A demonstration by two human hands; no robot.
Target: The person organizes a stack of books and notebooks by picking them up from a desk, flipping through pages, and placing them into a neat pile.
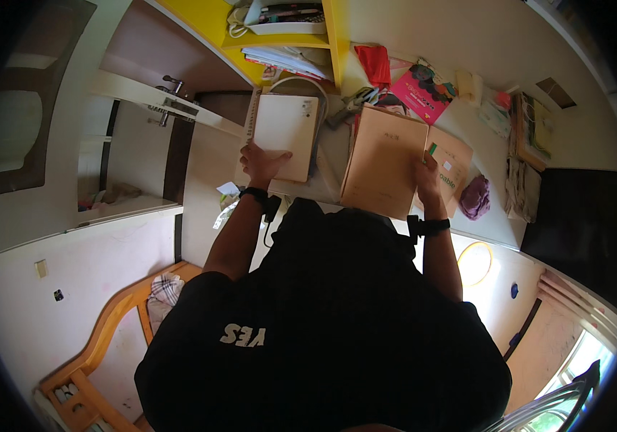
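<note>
My left hand (262,162) is at the lower left corner of a white-covered notebook (287,129). Its thumb lies over the cover and its fingers bend at the left side, where a spiral-bound edge (253,119) shows beneath. With my right hand (426,175) I grip the right edge of a brown kraft-paper notebook (384,156); some fingers are hidden. The notebook tilts at the desk's front edge, close to my body. Partly behind it and my hand lies another brown paper cover (457,156) with green print.
Around the white desk (495,210) lie a pink booklet (422,92), a red cloth (374,65) and a crumpled purple cloth (475,197). A stack of books (532,129) stands at right. Behind is a yellow shelf (276,40) with a white pen tray (287,27). A cabinet door (141,97) juts out at left.
</note>
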